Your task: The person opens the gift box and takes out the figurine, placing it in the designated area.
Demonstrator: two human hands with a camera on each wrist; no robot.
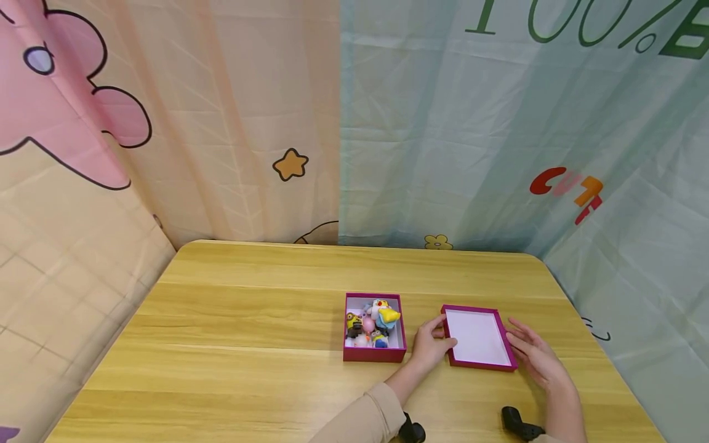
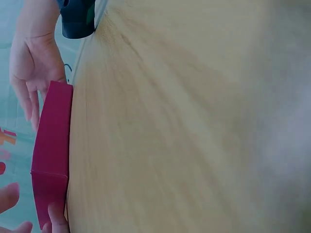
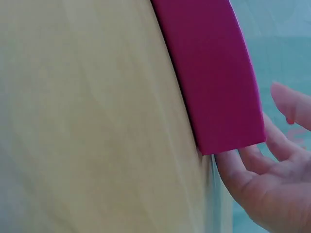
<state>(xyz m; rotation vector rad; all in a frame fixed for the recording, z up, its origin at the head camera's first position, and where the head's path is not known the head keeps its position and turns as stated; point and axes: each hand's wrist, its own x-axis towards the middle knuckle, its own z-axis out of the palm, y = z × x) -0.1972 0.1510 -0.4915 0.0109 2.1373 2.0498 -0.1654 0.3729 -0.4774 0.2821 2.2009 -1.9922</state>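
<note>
Magenta lid (image 1: 479, 337) — between left hand (image 1: 432, 343) and right hand (image 1: 536, 355); box (image 1: 374, 355) beside left hand.

The box lid (image 1: 479, 337) was magenta outside and white within, as was the toy box (image 1: 374, 355). Yellow-brown grain streaked the wooden tabletop (image 1: 221, 344). The sleeve (image 1: 360, 418) was beige; the curtain (image 1: 266, 98), peach and pale blue, bore an orange star (image 1: 290, 165).
</note>
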